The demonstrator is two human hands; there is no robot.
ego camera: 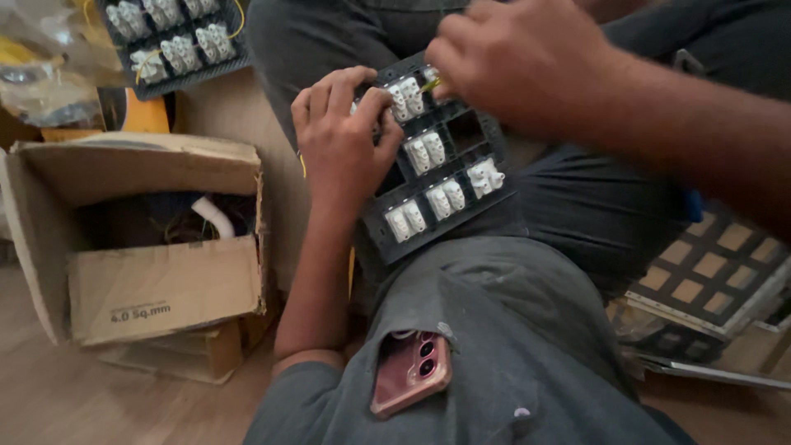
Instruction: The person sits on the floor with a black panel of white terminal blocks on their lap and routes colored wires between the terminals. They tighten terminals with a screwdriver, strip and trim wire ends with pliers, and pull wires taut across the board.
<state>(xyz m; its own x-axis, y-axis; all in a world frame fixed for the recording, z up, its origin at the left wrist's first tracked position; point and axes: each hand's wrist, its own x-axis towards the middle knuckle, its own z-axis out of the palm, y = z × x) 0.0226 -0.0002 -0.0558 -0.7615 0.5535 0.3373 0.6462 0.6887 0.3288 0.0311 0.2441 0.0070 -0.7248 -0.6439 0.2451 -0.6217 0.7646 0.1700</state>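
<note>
Centrally, a dark switch plate (441,165) is resting tilted on the person's lap, its back side facing up and showing rows of white switch blocks (424,152) with one empty slot near its far right. The left hand (342,140) is grasping the plate's left edge, fingers curling over the top and the thumb lying across the back, so its grip is clenched on the plate. The right hand (519,62) is reaching in from the far right, fingertips pinching at a thin yellow wire (432,85) by the far row of blocks; whether the grip is actually closing on the wire cannot be told, since the knuckles are hiding it.

To the left an open cardboard box (148,239) is standing on the wooden floor (49,395), and a second plate (173,37) with white blocks is lying beyond it. A pink phone (410,371) is poking out of a grey pocket nearby.

Judged from this pose, the plate is balancing on a sloping knee, so a hard tug on the wire could be tipping it off or pulling the wire out of its block.
</note>
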